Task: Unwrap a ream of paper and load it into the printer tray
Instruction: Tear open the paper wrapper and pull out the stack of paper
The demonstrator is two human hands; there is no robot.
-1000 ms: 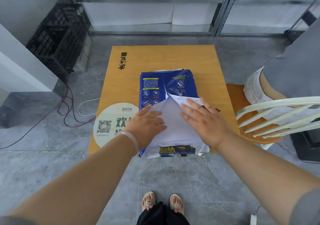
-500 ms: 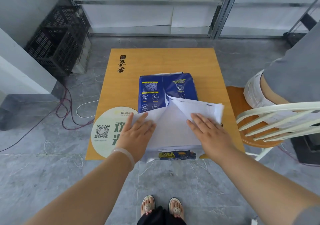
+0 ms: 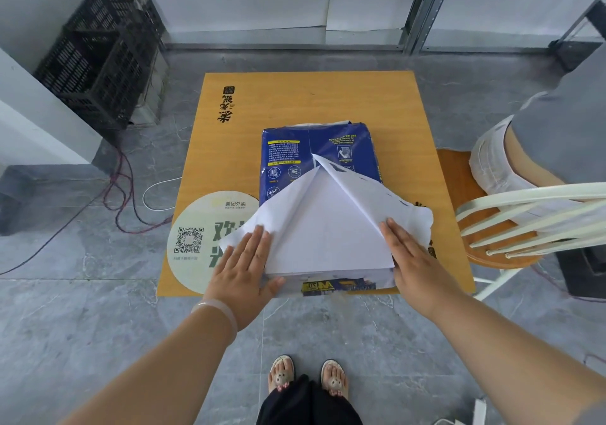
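Note:
A ream of paper in a blue wrapper (image 3: 316, 149) lies on the small wooden table (image 3: 308, 100). The wrapper is torn open along the near half, and a triangle of white paper (image 3: 324, 231) shows between two folded-back flaps. My left hand (image 3: 244, 270) lies flat on the left flap (image 3: 262, 224), thumb at the ream's near corner. On the right flap (image 3: 387, 201) my right hand (image 3: 410, 257) presses flat at the ream's right edge. No printer is in view.
A round QR-code sticker (image 3: 200, 237) marks the table's near left. A person sits on a wooden stool (image 3: 459, 192) to the right, behind a white chair back (image 3: 531, 218). Black crates (image 3: 98, 54) stand at the far left, with cables (image 3: 121, 192) on the floor.
Both hands slid apart from the middle of the ream, spreading the torn flaps outward to left and right. More white paper is exposed.

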